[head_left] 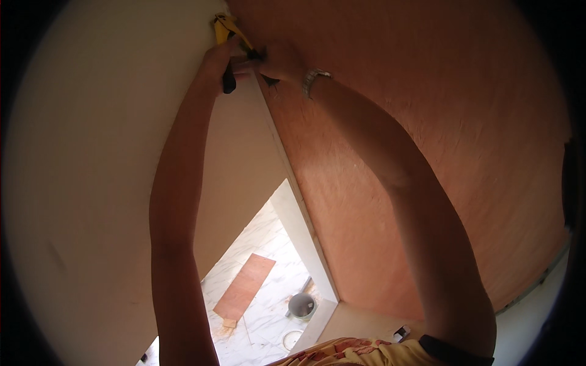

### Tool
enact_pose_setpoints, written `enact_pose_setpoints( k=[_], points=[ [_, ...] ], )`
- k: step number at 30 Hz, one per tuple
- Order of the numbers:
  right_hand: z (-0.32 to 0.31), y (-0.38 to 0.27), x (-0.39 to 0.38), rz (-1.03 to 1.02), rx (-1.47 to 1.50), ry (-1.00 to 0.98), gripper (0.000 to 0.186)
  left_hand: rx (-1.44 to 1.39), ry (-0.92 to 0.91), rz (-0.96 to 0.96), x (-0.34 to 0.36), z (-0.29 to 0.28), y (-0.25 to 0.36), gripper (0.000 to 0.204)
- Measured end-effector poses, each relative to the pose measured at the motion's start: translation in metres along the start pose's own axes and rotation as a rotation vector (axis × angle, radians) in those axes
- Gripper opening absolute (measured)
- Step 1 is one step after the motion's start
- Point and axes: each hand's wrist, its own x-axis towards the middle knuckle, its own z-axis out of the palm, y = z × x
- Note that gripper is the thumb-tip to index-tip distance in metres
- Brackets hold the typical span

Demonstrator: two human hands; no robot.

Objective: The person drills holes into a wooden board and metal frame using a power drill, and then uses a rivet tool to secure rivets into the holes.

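Both my arms reach up to the top, where a pale panel meets a reddish-brown wood panel. My left hand (218, 62) is closed round a yellow-and-black hand tool (227, 29), whose exact kind I cannot make out. A black handle-like end (229, 82) sticks out below that hand. Just to the right, my right hand (284, 61) is at the tool's dark tip, against the wood panel (360, 140). Its fingers look closed, but what they hold is in shadow. A metal-banded watch (314, 79) is on my right wrist.
The pale panel (97, 183) spans the left side. A narrow light edge strip (305, 232) runs down the corner. Below, on a marble-patterned floor (274, 244), lie a reddish board (245, 285) and a small wood offcut (229, 323), with a grey bucket (301, 305) nearby.
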Motion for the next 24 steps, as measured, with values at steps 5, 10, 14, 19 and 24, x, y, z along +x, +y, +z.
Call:
enact_pose_setpoints(
  k=[5, 10, 14, 19, 24],
  points=[
    [-0.001, 0.000, -0.001, 0.051, 0.048, -0.003, 0.035, -0.223, -0.072, -0.007, 0.010, 0.003, -0.023, 0.053],
    [-0.007, -0.018, -0.017, -0.059, 0.201, -0.074, 0.062, -0.198, -0.065, 0.036, 0.033, -0.002, -0.042, 0.045],
    [-0.003, -0.032, -0.030, -0.041, 0.275, -0.202, 0.090, -0.241, -0.025, -0.031, 0.030, 0.009, -0.031, 0.036],
    [-0.010, -0.042, -0.017, 0.307, 0.205, -0.540, 0.082, -0.352, -0.109, -0.034, 0.038, -0.001, -0.034, 0.042],
    [-0.002, -0.039, -0.023, 0.156, 0.274, -0.232, 0.082, -0.446, -0.202, -0.004, 0.048, 0.001, -0.030, 0.046]
  ],
)
